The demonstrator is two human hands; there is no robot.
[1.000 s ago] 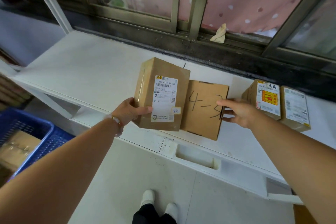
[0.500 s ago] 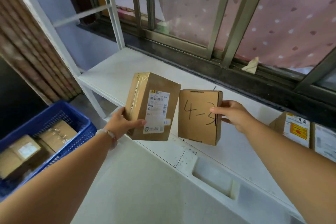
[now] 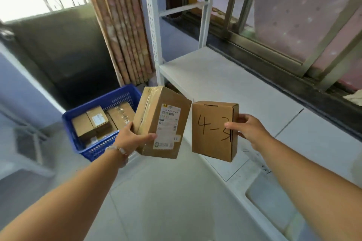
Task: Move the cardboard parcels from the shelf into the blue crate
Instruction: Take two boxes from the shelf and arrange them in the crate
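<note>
Holding labelled parcel (image 3: 160, 123) left hand (image 3: 130, 139) | crate (image 3: 86, 150) beside

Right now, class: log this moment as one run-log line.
left hand: holds labelled parcel | right hand: holds "4-3" parcel | both off shelf | crate: holds parcels

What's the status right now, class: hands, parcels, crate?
Left hand grips labelled parcel; right hand grips parcel marked 4-3. Both held in air, short of blue crate. Crate already holds parcels.
</note>
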